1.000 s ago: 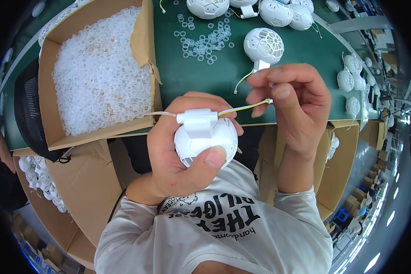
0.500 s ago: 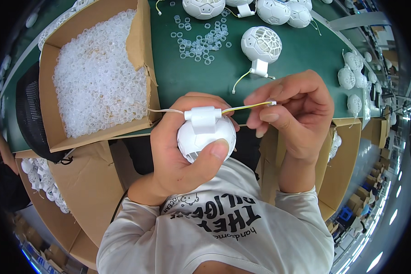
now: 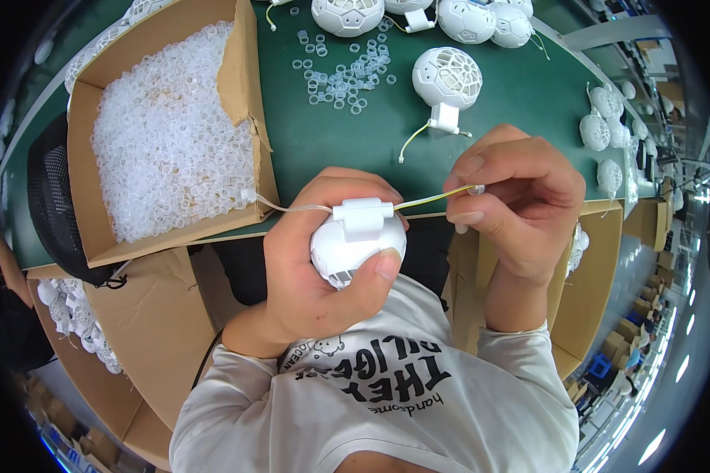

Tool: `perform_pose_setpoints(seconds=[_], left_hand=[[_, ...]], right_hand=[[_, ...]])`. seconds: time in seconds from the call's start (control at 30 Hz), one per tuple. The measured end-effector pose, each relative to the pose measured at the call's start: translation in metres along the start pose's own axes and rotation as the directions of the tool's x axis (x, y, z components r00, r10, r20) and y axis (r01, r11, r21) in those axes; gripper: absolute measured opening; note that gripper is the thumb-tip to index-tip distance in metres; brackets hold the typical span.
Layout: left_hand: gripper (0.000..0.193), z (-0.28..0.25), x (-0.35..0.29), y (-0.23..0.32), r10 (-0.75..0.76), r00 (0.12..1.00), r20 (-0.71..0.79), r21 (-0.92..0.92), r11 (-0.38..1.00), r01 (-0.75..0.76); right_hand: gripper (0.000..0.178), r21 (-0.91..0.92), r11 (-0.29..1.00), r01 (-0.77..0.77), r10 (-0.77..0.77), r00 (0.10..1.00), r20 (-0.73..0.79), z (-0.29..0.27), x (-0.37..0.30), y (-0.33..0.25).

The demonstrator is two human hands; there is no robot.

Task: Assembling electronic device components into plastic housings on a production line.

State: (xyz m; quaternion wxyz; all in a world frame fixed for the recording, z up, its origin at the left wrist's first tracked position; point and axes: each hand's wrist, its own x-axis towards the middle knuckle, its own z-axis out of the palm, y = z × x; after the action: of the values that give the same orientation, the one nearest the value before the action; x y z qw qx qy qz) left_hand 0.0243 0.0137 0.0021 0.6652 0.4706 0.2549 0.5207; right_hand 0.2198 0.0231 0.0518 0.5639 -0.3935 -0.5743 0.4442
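Note:
My left hand (image 3: 300,260) is wrapped round a white plastic ball (image 3: 351,246) with an openwork lower side, its thumb pressed on the front. A short white cross tube (image 3: 363,209) stands on top of the ball. From the tube's right end a yellow-and-white wire (image 3: 434,197) runs straight to my right hand (image 3: 525,201), whose thumb and fingers close about the wire's tip. A small clear piece (image 3: 476,189), seemingly a plastic ring, sits at that tip; how it is gripped is partly hidden. On the left, a pale wire (image 3: 292,208) ends in a white connector (image 3: 248,195) over the carton.
A cardboard carton (image 3: 264,169) heaped with clear rings stands left on the green table (image 3: 323,150). Loose rings (image 3: 347,83) lie beyond my hands. Another white ball (image 3: 447,79) with wires lies to the right of them, and more balls line the far edge. Open cartons (image 3: 592,292) flank me.
The ball and tube have shifted slightly right and downward in my left hand. My right hand has moved a little right and down with the wire's tip. The left connector has come into clearer view.

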Motion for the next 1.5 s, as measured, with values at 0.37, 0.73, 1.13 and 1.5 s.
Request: perform_pose_setpoints(seconds=[0.37, 0.73, 1.13, 1.5], left_hand=[[0.055, 0.006, -0.008, -0.007, -0.104, 0.993, 0.055, -0.312, 0.943, 0.116], [0.038, -0.011, -0.01, -0.005, 0.172, 0.979, 0.112, 0.293, 0.935, -0.198], [0.025, -0.027, -0.017, -0.007, 0.19, 0.976, 0.109, 0.144, 0.968, -0.205], [0.038, -0.04, -0.02, -0.011, 0.187, 0.968, 0.165, 0.106, 0.973, -0.206]], right_hand=[[0.033, -0.42, 0.864, 0.277, -0.22, 0.959, 0.178, -0.004, 0.0, -0.014], [0.033, -0.359, 0.875, 0.326, -0.327, 0.943, 0.058, 0.039, -0.018, -0.008], [0.03, -0.348, 0.862, 0.368, -0.349, 0.929, 0.12, 0.055, -0.021, 0.001], [0.034, -0.337, 0.847, 0.411, -0.361, 0.91, 0.202, 0.056, -0.018, 0.006]])
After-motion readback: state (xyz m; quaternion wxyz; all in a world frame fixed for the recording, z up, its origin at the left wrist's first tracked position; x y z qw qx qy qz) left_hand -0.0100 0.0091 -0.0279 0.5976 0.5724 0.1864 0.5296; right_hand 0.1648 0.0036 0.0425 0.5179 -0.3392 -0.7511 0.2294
